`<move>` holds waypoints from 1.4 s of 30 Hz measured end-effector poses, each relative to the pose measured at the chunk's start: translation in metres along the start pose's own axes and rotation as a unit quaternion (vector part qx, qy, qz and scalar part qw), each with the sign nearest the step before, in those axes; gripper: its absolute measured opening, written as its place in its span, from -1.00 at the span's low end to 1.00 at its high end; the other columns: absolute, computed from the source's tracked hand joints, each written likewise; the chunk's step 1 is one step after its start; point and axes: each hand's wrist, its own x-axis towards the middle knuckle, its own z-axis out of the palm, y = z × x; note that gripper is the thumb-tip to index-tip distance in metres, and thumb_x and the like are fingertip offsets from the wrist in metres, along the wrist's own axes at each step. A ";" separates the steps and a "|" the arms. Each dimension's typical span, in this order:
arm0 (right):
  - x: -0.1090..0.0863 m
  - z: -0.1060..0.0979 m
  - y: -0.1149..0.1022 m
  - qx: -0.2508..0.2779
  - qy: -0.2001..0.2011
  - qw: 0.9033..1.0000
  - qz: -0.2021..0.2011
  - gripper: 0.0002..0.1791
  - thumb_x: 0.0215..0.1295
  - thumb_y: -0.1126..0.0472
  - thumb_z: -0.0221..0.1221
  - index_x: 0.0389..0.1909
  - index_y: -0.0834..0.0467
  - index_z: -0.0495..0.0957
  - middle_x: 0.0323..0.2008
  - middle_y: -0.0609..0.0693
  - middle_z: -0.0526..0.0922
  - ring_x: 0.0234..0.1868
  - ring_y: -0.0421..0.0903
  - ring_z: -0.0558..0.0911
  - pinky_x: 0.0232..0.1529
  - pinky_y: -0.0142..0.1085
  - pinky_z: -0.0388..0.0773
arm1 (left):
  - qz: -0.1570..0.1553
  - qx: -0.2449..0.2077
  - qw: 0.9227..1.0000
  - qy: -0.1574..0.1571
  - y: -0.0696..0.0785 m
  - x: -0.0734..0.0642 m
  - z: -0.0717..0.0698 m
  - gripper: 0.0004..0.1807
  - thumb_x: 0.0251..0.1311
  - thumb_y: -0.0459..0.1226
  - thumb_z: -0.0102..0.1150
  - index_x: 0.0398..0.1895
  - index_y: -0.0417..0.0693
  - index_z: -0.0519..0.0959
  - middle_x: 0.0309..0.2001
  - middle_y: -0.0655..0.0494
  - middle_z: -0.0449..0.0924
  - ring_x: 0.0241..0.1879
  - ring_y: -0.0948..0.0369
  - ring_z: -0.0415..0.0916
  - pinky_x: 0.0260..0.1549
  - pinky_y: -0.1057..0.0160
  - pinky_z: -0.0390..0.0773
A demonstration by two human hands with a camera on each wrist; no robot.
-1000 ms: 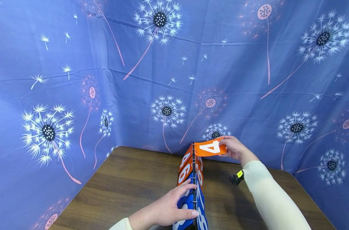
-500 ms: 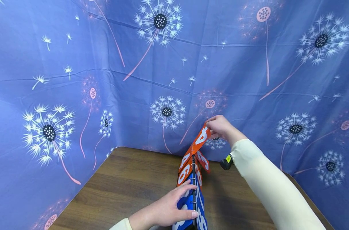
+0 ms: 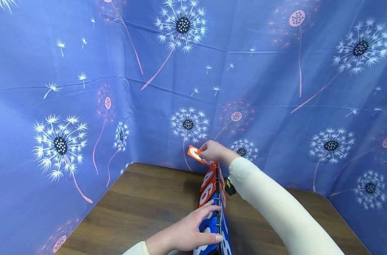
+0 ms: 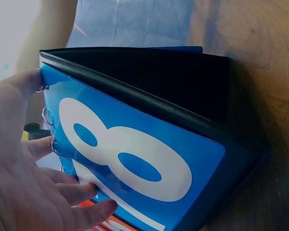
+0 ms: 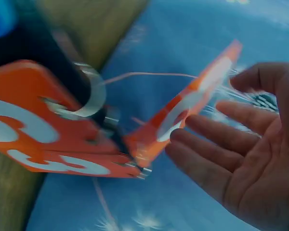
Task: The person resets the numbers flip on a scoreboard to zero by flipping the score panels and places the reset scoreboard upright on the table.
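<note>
Wood table, blue curtain behind. Scoreboard stands tented on table, orange card raised at far end. Right hand: fingers spread at card, contact unclear. Left hand: fingers spread, resting on spine.

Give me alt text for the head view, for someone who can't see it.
A person's right hand is at a raised orange number card on the far end of a flip scoreboard, while their left hand rests on its nearer, blue end. The scoreboard stands on a wooden table before a blue curtain printed with dandelions.
</note>
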 end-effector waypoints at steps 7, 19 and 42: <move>0.005 0.028 0.011 -0.166 -0.081 0.983 -0.019 -0.69 0.31 0.10 0.22 -0.02 0.11 0.74 -0.09 -0.03 0.77 -0.04 -0.08 0.69 0.08 -0.16 0.64 | 0.011 0.002 1.000 -0.004 0.001 0.003 0.000 -0.31 0.33 0.22 0.18 0.49 0.59 0.22 0.67 0.27 -0.04 0.62 0.01 0.06 0.46 -0.22 0.28; -0.003 0.002 0.025 -0.079 -0.104 0.989 -0.062 -0.53 0.43 -0.02 0.17 0.25 0.09 0.62 0.17 0.06 0.71 0.19 0.01 0.67 0.19 -0.06 0.62 | 0.008 0.002 1.000 -0.002 0.003 0.005 -0.002 -0.33 0.33 0.23 0.18 0.47 0.65 0.20 0.67 0.26 -0.04 0.62 0.00 0.05 0.46 -0.22 0.27; -0.008 0.086 0.194 0.400 0.091 0.910 0.064 -0.31 0.39 -0.15 0.28 0.36 0.21 0.48 0.40 0.21 0.49 0.46 0.23 0.41 0.36 0.22 0.45 | -0.004 0.005 1.000 -0.003 0.000 0.004 -0.001 -0.28 0.32 0.24 0.20 0.51 0.52 0.22 0.67 0.25 -0.02 0.60 -0.01 0.10 0.45 -0.21 0.31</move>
